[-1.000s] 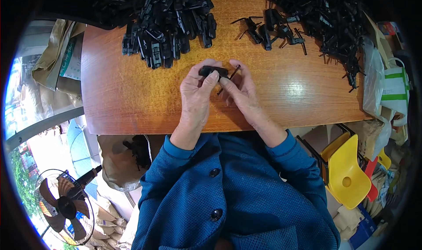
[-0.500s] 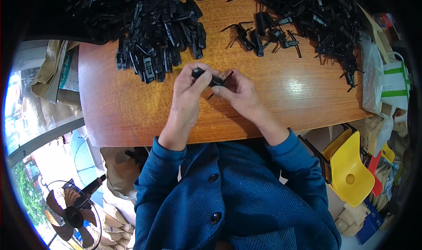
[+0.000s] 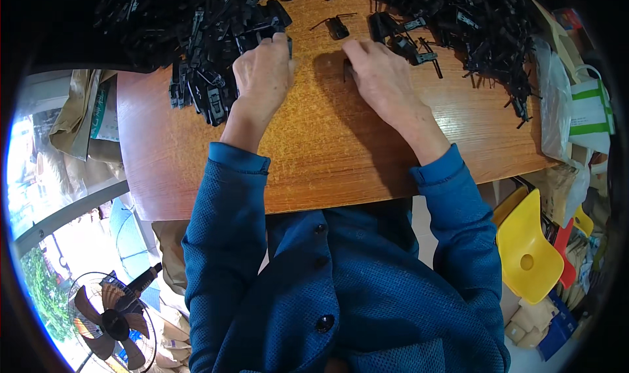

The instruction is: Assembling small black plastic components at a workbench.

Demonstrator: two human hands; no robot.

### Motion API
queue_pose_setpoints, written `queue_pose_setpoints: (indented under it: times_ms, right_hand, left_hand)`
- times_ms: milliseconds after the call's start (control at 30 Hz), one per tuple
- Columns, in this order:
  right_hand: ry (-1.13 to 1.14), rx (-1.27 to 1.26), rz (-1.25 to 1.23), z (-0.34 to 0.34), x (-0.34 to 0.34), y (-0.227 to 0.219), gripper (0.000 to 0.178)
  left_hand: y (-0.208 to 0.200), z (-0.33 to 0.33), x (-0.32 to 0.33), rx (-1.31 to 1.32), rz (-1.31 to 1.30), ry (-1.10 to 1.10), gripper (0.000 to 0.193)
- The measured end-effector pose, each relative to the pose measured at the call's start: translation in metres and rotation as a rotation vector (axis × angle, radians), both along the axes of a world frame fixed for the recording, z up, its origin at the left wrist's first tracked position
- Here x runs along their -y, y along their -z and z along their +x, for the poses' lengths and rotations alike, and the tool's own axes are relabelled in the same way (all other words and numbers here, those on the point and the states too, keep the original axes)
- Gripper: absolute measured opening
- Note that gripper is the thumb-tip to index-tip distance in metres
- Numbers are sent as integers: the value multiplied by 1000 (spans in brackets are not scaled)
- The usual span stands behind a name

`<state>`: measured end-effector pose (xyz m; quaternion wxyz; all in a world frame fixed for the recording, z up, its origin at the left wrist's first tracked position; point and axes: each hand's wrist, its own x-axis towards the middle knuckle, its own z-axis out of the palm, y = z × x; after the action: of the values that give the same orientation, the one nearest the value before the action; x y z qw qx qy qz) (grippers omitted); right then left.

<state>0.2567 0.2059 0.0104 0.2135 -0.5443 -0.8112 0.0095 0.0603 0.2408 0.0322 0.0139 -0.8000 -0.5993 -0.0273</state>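
Note:
My left hand (image 3: 263,70) is at the right edge of a heap of long black plastic parts (image 3: 213,91) on the left of the table. Its fingers are curled and point away from me, so their tips and anything in them are hidden. Farther right, my right hand (image 3: 381,78) is bent down over the tabletop, fingers closed. A thin dark rod (image 3: 346,71) shows beside its fingertips; the rest of that piece is covered. Just beyond lies a small black part with thin arms (image 3: 337,27). More loose black parts (image 3: 407,44) lie right of it.
A large heap of black parts with thin rods (image 3: 501,52) covers the back right of the wooden table (image 3: 314,170). Bags (image 3: 590,114) hang by the right edge. A yellow chair (image 3: 531,252) stands at right, a fan (image 3: 114,324) at lower left.
My hands were together in front of me around a black part. They have moved apart and away from me, the left to the left heap, the right to the loose parts.

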Motion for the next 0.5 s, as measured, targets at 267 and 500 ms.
queue_pose_setpoints:
  times_ms: [267, 500]
  right_hand:
    - [1, -1067, -528, 14, 72, -10, 30]
    - [108, -1449, -439, 11, 130, -3, 27]
  left_hand:
    - [3, -17, 32, 36, -12, -21, 26]
    - [2, -21, 83, 725, -348, -57, 19]
